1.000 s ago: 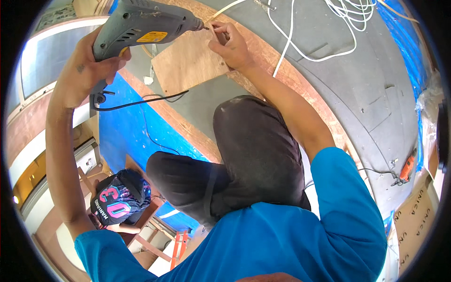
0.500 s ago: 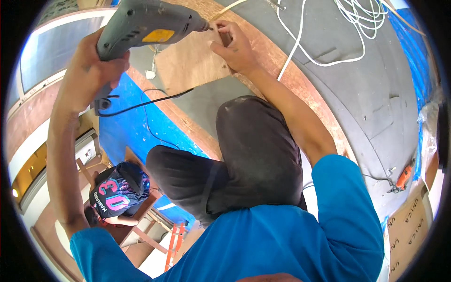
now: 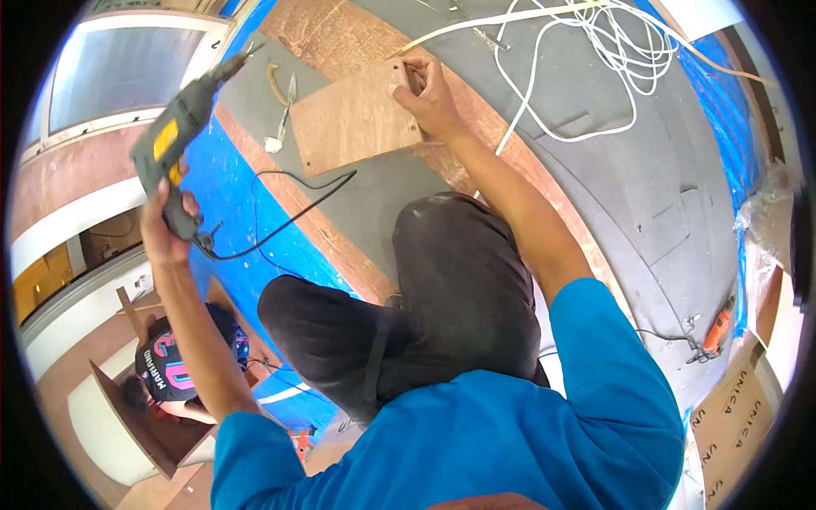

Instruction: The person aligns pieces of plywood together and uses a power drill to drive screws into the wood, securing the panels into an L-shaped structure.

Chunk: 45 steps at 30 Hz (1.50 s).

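Note:
Out to the left, my left hand (image 3: 170, 225) grips the handle of a dark grey power drill (image 3: 189, 110) with a yellow label. The drill's bit points up and to the right, apart from the wood. My right hand (image 3: 432, 100) holds the upper right edge of a square plywood panel (image 3: 353, 119), fingers curled over that edge. Small dark holes or screw heads show near the panel's corners. The panel rests across the grey surface and a plywood strip, in front of my bent knees. A black cord (image 3: 297, 219) loops from the drill's handle.
A thin metal tool (image 3: 286, 110) lies left of the panel. Coiled white cable (image 3: 633, 59) spreads over the grey sheeting at far right. An orange power tool (image 3: 719, 330) lies at right, near printed cardboard (image 3: 722, 433). Another person (image 3: 174, 365) works at lower left, beyond blue sheeting (image 3: 234, 191).
My left hand has drawn the drill away from the panel's upper right corner, to the left and down, tilting its bit upward. My right hand keeps its hold on the panel.

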Tool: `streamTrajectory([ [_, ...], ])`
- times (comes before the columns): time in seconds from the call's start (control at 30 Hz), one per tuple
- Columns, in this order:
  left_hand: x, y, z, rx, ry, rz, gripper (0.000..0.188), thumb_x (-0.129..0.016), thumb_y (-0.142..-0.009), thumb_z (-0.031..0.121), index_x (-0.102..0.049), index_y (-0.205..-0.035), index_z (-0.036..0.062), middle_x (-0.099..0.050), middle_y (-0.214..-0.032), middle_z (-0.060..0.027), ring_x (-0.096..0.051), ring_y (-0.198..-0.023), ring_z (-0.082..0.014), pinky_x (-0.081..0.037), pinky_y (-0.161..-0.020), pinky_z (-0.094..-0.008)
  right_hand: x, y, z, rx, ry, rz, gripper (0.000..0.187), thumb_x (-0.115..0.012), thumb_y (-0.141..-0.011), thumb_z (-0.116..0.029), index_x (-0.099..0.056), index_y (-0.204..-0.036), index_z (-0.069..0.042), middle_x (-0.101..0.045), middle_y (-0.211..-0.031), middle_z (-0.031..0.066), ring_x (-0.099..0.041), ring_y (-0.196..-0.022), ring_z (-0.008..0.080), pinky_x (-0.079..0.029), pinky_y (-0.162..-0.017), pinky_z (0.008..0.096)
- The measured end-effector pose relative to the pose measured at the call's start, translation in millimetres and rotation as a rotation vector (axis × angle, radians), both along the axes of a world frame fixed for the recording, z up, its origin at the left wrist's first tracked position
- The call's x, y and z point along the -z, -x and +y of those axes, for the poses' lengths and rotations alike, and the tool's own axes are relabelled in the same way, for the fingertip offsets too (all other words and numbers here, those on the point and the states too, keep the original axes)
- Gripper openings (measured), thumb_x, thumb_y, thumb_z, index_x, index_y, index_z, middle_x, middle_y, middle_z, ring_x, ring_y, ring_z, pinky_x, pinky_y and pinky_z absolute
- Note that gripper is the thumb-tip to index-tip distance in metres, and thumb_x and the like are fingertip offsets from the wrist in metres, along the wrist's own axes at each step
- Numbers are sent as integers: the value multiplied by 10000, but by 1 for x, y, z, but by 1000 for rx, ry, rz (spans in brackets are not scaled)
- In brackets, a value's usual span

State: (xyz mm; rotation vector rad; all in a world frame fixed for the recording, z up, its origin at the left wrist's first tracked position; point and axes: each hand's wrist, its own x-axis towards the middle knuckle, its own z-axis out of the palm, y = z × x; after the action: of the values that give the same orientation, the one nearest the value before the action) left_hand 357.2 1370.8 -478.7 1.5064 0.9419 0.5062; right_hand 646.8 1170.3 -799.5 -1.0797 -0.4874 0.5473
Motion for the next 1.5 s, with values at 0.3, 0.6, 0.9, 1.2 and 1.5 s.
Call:
streamTrajectory([
  [0.3,251,200,-5,-394,552,-629,454,-570,-1064,243,-454,-1411,-27,-663,-1228,-151,-584,-700,-140,-542,-633,-274,-12,-20,6,-149,254,-283,638,-702,-857,-202,-509,-1445,-49,-537,-1408,139,-510,-1332,305,-399,-1132,420],
  [0.6,354,159,-91,-270,916,-867,421,-584,-1038,348,-558,-1300,20,-564,-812,-34,-590,-714,-169,-542,-653,-321,-16,-38,3,-342,294,-221,609,-680,-922,-194,-439,-1439,18,-570,-1340,141,-528,-1292,233,-416,-1110,396],
  [0.9,369,161,-101,-378,934,-753,361,-623,-1017,362,-610,-1205,54,-581,-790,-30,-614,-725,-164,-525,-629,-337,-25,-34,0,-296,382,-138,551,-669,-959,-253,-458,-1424,-47,-610,-1249,79,-574,-1122,156,-468,-980,344],
  [1.2,369,187,-63,-350,559,546,520,-694,-971,417,-602,-1053,-88,-675,-915,-156,-713,-723,-300,-602,-594,-429,-19,-32,15,-333,261,-217,383,-690,-923,-276,-632,-1192,-9,-640,-1093,60,-586,-1038,160,-478,-917,338],
  [1.5,217,86,-25,573,-84,654,482,-727,-927,408,-702,-1150,-18,-743,-989,-163,-731,-875,-281,-567,-722,-427,-6,-38,28,-6,300,54,316,-661,-897,-308,-648,-989,-5,-610,-929,24,-527,-850,108,-447,-743,319],
])
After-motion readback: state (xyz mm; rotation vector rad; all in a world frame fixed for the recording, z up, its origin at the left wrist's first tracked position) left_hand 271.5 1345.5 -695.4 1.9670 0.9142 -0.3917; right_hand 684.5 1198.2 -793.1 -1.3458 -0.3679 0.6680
